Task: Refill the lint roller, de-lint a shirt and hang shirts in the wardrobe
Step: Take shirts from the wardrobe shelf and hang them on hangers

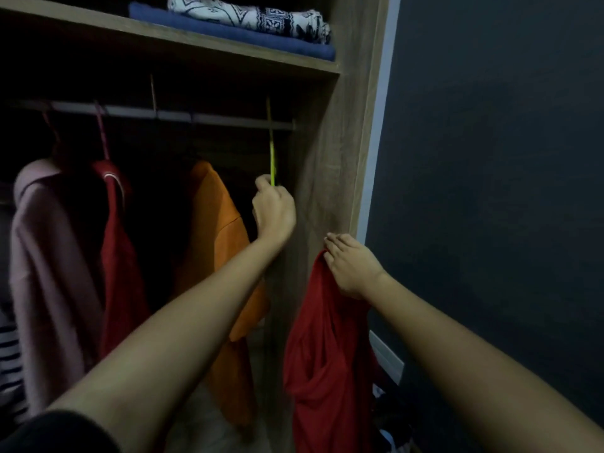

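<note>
My left hand [274, 208] is closed around the lower end of a thin green hanger [271, 152] whose top reaches up past the wardrobe rail [209, 118] near its right end. My right hand [351, 264] grips a red shirt [322, 361] by its top, in front of the wardrobe's wooden side panel [330, 165]; the shirt hangs limp below the hand. An orange shirt [219, 256], a dark red garment [116, 243] and a pale pink shirt [49, 263] hang on the rail to the left.
Folded blue and patterned white cloths [248, 24] lie on the shelf [170, 37] above the rail. A dark blue wall [496, 178] fills the right side. A striped garment [8, 364] shows at the far left. Clutter lies on the floor at the bottom right.
</note>
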`<state>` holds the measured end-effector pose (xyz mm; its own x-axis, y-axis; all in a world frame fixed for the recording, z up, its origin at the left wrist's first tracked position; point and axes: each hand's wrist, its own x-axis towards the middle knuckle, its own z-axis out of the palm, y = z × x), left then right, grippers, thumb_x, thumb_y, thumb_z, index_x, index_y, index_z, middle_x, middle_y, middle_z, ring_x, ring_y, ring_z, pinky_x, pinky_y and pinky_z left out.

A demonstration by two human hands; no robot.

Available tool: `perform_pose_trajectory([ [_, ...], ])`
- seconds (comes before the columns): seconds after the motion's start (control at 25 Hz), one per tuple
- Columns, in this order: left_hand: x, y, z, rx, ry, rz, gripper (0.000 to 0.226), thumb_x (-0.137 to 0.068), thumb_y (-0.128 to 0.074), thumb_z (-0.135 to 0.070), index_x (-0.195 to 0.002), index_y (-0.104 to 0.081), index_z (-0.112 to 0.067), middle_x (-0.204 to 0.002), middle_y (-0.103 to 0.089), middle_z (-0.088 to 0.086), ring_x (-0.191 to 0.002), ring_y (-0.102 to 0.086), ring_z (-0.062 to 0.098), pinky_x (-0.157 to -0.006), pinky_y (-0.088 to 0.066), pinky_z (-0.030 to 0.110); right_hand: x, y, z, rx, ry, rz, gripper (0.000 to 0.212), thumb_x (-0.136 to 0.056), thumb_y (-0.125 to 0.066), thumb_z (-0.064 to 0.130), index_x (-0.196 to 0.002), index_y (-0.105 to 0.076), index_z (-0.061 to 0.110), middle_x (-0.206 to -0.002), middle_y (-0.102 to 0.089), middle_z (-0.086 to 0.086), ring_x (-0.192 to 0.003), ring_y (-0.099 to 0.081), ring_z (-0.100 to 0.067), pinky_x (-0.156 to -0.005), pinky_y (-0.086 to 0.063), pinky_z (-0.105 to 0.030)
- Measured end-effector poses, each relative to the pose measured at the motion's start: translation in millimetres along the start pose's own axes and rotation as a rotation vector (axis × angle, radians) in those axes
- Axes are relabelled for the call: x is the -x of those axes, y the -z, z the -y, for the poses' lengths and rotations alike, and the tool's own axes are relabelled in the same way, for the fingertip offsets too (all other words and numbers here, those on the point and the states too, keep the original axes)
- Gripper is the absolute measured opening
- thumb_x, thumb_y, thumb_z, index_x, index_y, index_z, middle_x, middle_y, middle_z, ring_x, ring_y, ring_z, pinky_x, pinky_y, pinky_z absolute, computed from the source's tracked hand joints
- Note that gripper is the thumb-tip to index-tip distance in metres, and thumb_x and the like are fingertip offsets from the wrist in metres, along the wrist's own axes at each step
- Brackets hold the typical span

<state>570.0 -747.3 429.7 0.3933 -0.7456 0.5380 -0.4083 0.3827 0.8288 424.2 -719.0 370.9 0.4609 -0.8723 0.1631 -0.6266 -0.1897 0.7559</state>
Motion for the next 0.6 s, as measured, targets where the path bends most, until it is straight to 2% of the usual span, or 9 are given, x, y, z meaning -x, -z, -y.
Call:
perform_pose_trajectory([
  [0.12,53,37,25,-0.01,-0.05,-0.071,0.036,-0.094,-0.04,-0.01,-0.128,-0.049,-0.003,-0.101,-0.067,0.023,-0.094,-0.062,0.036,-0.08,-0.041,0.035,0,3,4,-0.057,-0.016,-0.019,0.054,-0.096,-0.023,0.024,-0.143,-0.025,-0.002,-0.154,-0.019,-0.022,-0.145,-0.011,-0.032,-0.117,-0.005,-0.04],
  [0.2,85,71,49,-0.037,-0.073,-0.119,0.036,-0.093,-0.041,-0.014,-0.126,-0.055,-0.008,-0.092,-0.071,0.018,-0.088,-0.066,0.031,-0.081,-0.046,0.034,0,7,7,-0.119,-0.031,-0.007,0.055,-0.094,-0.029,0.025,-0.141,-0.028,-0.003,-0.153,-0.022,-0.023,-0.144,-0.014,-0.032,-0.116,-0.007,-0.04],
  [0.24,99,90,61,-0.027,-0.072,-0.118,0.034,-0.093,-0.042,-0.017,-0.122,-0.058,-0.012,-0.084,-0.071,0.013,-0.08,-0.07,0.022,-0.077,-0.051,0.032,-1,10,8,-0.149,-0.041,0.004,0.056,-0.092,-0.033,0.026,-0.14,-0.03,-0.004,-0.152,-0.025,-0.023,-0.144,-0.016,-0.031,-0.116,-0.008,-0.039],
  [0.32,115,124,84,0.028,-0.039,-0.118,0.019,-0.094,-0.051,-0.017,-0.108,-0.064,-0.018,-0.063,-0.064,-0.001,-0.055,-0.066,0.0,-0.057,-0.053,0.019,-2,15,8,-0.218,-0.08,0.025,0.058,-0.089,-0.042,0.027,-0.136,-0.036,-0.005,-0.147,-0.033,-0.024,-0.141,-0.022,-0.031,-0.116,-0.009,-0.039],
  [0.36,118,143,95,0.059,-0.017,-0.129,0.012,-0.093,-0.057,-0.019,-0.101,-0.066,-0.019,-0.056,-0.06,-0.004,-0.046,-0.062,-0.001,-0.049,-0.05,0.017,-2,20,9,-0.271,-0.095,0.027,0.057,-0.087,-0.046,0.027,-0.134,-0.039,-0.004,-0.143,-0.038,-0.023,-0.139,-0.026,-0.031,-0.117,-0.008,-0.039],
  [0.48,122,194,121,0.177,0.066,-0.118,0.008,-0.088,-0.065,-0.024,-0.09,-0.071,-0.018,-0.045,-0.056,-0.004,-0.038,-0.058,0.008,-0.045,-0.05,0.023,-2,32,17,-0.641,-0.154,0.099,0.051,-0.084,-0.05,0.017,-0.13,-0.042,-0.004,-0.135,-0.043,-0.022,-0.132,-0.035,-0.031,-0.118,-0.008,-0.04],
  [0.52,125,208,128,0.213,0.093,-0.112,0.007,-0.088,-0.065,-0.02,-0.09,-0.07,-0.016,-0.042,-0.055,-0.004,-0.037,-0.055,0.008,-0.043,-0.05,0.022,-3,33,19,-0.809,-0.192,0.126,0.05,-0.084,-0.05,0.013,-0.13,-0.043,-0.004,-0.135,-0.043,-0.022,-0.131,-0.036,-0.033,-0.117,-0.012,-0.041],
  [0.6,133,232,137,0.299,0.14,-0.107,0.009,-0.091,-0.06,-0.013,-0.09,-0.068,-0.008,-0.037,-0.049,-0.004,-0.033,-0.049,0.007,-0.04,-0.049,0.018,-3,33,20,-1.098,-0.256,0.139,0.047,-0.078,-0.048,0.006,-0.124,-0.049,-0.003,-0.128,-0.047,-0.022,-0.125,-0.043,-0.039,-0.111,-0.03,-0.044],
])
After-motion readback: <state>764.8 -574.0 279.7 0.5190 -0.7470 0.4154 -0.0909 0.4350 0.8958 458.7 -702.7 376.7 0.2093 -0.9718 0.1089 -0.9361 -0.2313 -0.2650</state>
